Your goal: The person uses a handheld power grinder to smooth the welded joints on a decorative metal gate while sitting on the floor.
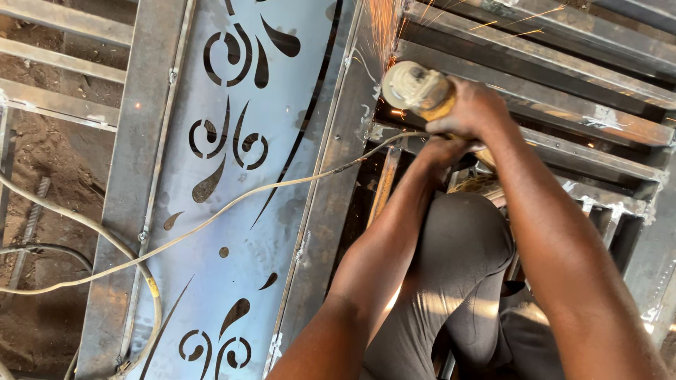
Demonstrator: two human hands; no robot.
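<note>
Grinder was dusty, yellow-bodied, with pale round guard, pressed to steel frame bar beside patterned sheet panel; sparks flew upward. Right hand wrapped tight around body. Left hand clenched on rear handle. Cable trailed across panel.

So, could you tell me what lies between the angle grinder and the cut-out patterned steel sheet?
In the head view, a plain steel frame bar separates the angle grinder from the patterned sheet; a pale power cable crosses both.
</note>
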